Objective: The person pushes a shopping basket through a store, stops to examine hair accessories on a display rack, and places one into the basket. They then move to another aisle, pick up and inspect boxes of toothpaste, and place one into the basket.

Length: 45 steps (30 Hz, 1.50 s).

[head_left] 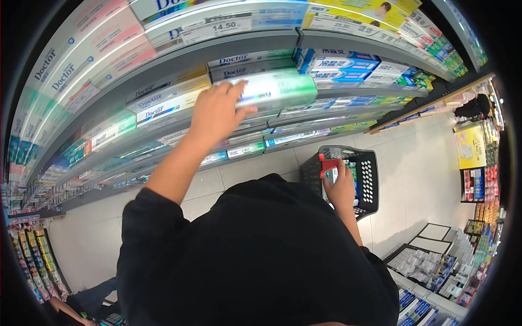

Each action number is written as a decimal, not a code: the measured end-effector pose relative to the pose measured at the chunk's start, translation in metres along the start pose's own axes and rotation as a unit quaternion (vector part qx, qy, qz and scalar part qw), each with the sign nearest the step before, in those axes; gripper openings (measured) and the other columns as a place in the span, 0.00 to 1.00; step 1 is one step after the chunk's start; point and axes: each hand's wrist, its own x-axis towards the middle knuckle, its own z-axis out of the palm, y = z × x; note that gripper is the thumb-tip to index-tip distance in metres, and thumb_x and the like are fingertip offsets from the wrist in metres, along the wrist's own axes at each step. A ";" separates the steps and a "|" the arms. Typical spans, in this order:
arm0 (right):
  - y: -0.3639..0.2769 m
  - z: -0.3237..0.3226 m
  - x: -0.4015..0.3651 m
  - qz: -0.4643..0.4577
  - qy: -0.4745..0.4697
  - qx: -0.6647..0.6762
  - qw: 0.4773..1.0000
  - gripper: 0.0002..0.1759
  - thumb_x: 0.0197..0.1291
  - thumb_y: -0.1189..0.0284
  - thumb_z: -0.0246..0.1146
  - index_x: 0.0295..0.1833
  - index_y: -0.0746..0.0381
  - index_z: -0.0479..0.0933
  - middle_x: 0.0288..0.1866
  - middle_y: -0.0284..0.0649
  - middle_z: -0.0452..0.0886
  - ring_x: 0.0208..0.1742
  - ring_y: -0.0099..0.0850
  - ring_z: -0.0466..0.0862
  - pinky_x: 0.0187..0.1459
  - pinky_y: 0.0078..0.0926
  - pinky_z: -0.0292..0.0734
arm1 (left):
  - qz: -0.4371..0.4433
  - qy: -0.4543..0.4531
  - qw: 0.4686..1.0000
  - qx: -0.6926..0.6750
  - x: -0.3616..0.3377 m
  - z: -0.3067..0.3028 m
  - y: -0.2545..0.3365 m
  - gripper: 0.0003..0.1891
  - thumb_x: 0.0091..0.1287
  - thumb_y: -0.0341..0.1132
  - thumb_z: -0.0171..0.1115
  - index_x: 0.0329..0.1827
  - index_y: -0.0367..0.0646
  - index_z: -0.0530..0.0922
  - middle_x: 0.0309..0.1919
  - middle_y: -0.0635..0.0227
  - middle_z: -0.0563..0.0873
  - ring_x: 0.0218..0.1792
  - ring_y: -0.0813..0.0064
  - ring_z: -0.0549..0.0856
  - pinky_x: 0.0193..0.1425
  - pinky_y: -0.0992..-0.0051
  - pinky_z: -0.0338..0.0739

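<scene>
My left hand (218, 111) is at the front of the shelf, its fingers and thumb round the left end of a white and green box (280, 91), which is blurred by motion. Stacked Doctor boxes (163, 111) lie to its left, and blue and white boxes (342, 65) sit to the right. Lower down, my right hand (341, 187) is over a black shopping basket (371, 187) with round holes in its side. Its fingers are curled at a phone-like item with a pale surface (330, 176); red and green goods show beside it in the basket.
A grey shelf edge (244, 41) with price labels runs across the top. Pale floor tiles (408, 163) lie below. Display racks (429, 266) stand at lower right. Part of another person (70, 309) shows at lower left.
</scene>
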 end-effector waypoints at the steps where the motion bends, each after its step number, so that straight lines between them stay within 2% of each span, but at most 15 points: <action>1: -0.002 -0.001 0.001 0.011 -0.004 0.007 1.000 0.41 0.49 0.59 0.69 0.67 0.60 0.60 0.52 0.51 0.73 0.51 0.51 0.76 0.49 0.43 0.75 | 0.006 0.021 1.000 0.009 0.015 0.003 -0.003 0.30 0.59 0.55 0.62 0.57 0.43 0.75 0.40 0.58 0.81 0.42 0.54 0.80 0.48 0.60 0.73; 2: -0.003 -0.001 0.002 0.023 -0.008 0.014 1.000 0.40 0.50 0.59 0.68 0.67 0.60 0.61 0.51 0.51 0.73 0.50 0.51 0.76 0.48 0.43 0.75 | 0.012 0.043 0.999 0.018 0.026 0.006 -0.004 0.30 0.60 0.55 0.61 0.57 0.42 0.75 0.41 0.58 0.81 0.43 0.55 0.81 0.49 0.60 0.74; 5: -0.006 -0.005 0.001 0.032 -0.012 0.027 0.999 0.39 0.51 0.58 0.68 0.66 0.60 0.61 0.51 0.52 0.73 0.49 0.51 0.78 0.46 0.44 0.76 | -0.038 -0.022 0.998 0.041 0.050 0.019 -0.002 0.29 0.61 0.53 0.60 0.58 0.41 0.74 0.47 0.56 0.81 0.47 0.54 0.81 0.52 0.59 0.73; 9: -0.004 -0.004 -0.003 0.026 -0.009 0.047 0.999 0.39 0.51 0.58 0.67 0.66 0.59 0.61 0.51 0.53 0.73 0.49 0.53 0.78 0.46 0.44 0.76 | -0.048 -0.044 0.997 0.037 0.056 0.031 -0.002 0.28 0.62 0.50 0.59 0.60 0.41 0.73 0.53 0.54 0.79 0.51 0.53 0.79 0.54 0.58 0.72; 11: -0.002 -0.004 -0.001 0.027 0.004 0.046 0.999 0.39 0.52 0.58 0.67 0.66 0.58 0.60 0.49 0.53 0.73 0.48 0.52 0.78 0.45 0.44 0.77 | -0.073 -0.081 0.993 0.038 0.063 0.029 0.000 0.29 0.62 0.50 0.59 0.63 0.43 0.71 0.58 0.54 0.76 0.56 0.52 0.76 0.59 0.59 0.71; 13: -0.008 -0.012 -0.003 0.039 -0.004 0.049 0.998 0.38 0.52 0.59 0.67 0.66 0.58 0.60 0.46 0.52 0.73 0.46 0.51 0.79 0.43 0.44 0.77 | -0.067 -0.095 0.992 0.057 0.071 0.033 -0.004 0.32 0.63 0.51 0.58 0.66 0.43 0.67 0.65 0.56 0.70 0.65 0.53 0.69 0.67 0.57 0.62; 14: -0.007 -0.014 -0.002 0.056 -0.029 0.044 0.997 0.39 0.52 0.57 0.67 0.66 0.58 0.61 0.51 0.53 0.73 0.48 0.51 0.79 0.46 0.45 0.77 | -0.066 -0.086 0.992 0.068 0.071 0.038 -0.008 0.32 0.63 0.51 0.58 0.67 0.43 0.67 0.66 0.56 0.69 0.66 0.54 0.67 0.68 0.56 0.60; 16: -0.002 -0.008 -0.003 0.022 0.003 0.050 0.999 0.38 0.52 0.57 0.66 0.66 0.58 0.60 0.46 0.51 0.72 0.44 0.49 0.79 0.41 0.43 0.78 | -0.062 -0.074 0.991 0.091 0.075 0.042 -0.012 0.33 0.63 0.51 0.58 0.67 0.43 0.66 0.68 0.56 0.66 0.67 0.54 0.65 0.68 0.57 0.60; 18: -0.001 -0.008 -0.003 0.027 -0.004 0.042 0.999 0.38 0.52 0.57 0.66 0.66 0.57 0.60 0.46 0.51 0.72 0.44 0.48 0.79 0.41 0.42 0.78 | -0.062 -0.075 0.988 0.118 0.076 0.038 -0.012 0.33 0.63 0.52 0.58 0.67 0.42 0.66 0.69 0.56 0.65 0.68 0.53 0.65 0.67 0.60 0.63; 24: -0.004 -0.011 -0.005 0.036 -0.010 0.033 0.999 0.36 0.53 0.55 0.66 0.65 0.57 0.62 0.45 0.50 0.74 0.44 0.48 0.80 0.42 0.43 0.78 | -0.082 -0.096 0.990 0.068 0.078 0.045 -0.015 0.32 0.63 0.49 0.58 0.68 0.41 0.65 0.69 0.55 0.64 0.68 0.52 0.64 0.68 0.60 0.62; 30: -0.003 -0.009 -0.003 0.041 -0.019 0.031 0.998 0.38 0.51 0.56 0.66 0.65 0.57 0.62 0.47 0.50 0.72 0.45 0.47 0.80 0.41 0.42 0.79 | -0.036 -0.056 0.997 0.047 0.073 0.039 -0.007 0.29 0.64 0.47 0.59 0.67 0.50 0.67 0.68 0.55 0.65 0.67 0.51 0.65 0.65 0.59 0.65; 33: -0.005 -0.010 -0.004 0.043 -0.020 0.030 0.998 0.37 0.52 0.55 0.66 0.65 0.56 0.62 0.47 0.50 0.73 0.45 0.47 0.80 0.41 0.42 0.79 | -0.094 -0.116 0.987 -0.051 0.078 0.043 -0.017 0.30 0.63 0.51 0.59 0.68 0.57 0.67 0.67 0.58 0.66 0.69 0.55 0.62 0.70 0.57 0.56; 39: -0.008 -0.014 -0.005 0.051 -0.024 0.029 0.998 0.37 0.53 0.54 0.66 0.66 0.56 0.62 0.47 0.50 0.73 0.47 0.47 0.80 0.44 0.42 0.78 | -0.048 -0.060 0.996 0.052 0.083 0.049 -0.025 0.27 0.65 0.48 0.58 0.67 0.57 0.68 0.67 0.58 0.66 0.66 0.53 0.66 0.68 0.58 0.61; 42: -0.009 -0.016 -0.005 0.053 -0.030 0.027 0.998 0.37 0.53 0.54 0.65 0.66 0.56 0.62 0.47 0.50 0.73 0.47 0.47 0.79 0.45 0.42 0.78 | -0.065 -0.102 0.992 0.034 0.090 0.047 -0.027 0.28 0.64 0.49 0.58 0.68 0.59 0.66 0.69 0.57 0.63 0.67 0.53 0.64 0.67 0.58 0.61; 45: -0.007 -0.013 -0.005 0.054 -0.027 0.022 0.998 0.37 0.53 0.54 0.65 0.66 0.56 0.62 0.47 0.50 0.73 0.48 0.47 0.80 0.45 0.42 0.78 | -0.070 -0.043 0.994 0.078 0.086 0.054 -0.022 0.29 0.60 0.51 0.62 0.65 0.57 0.69 0.61 0.58 0.74 0.61 0.52 0.73 0.62 0.56 0.68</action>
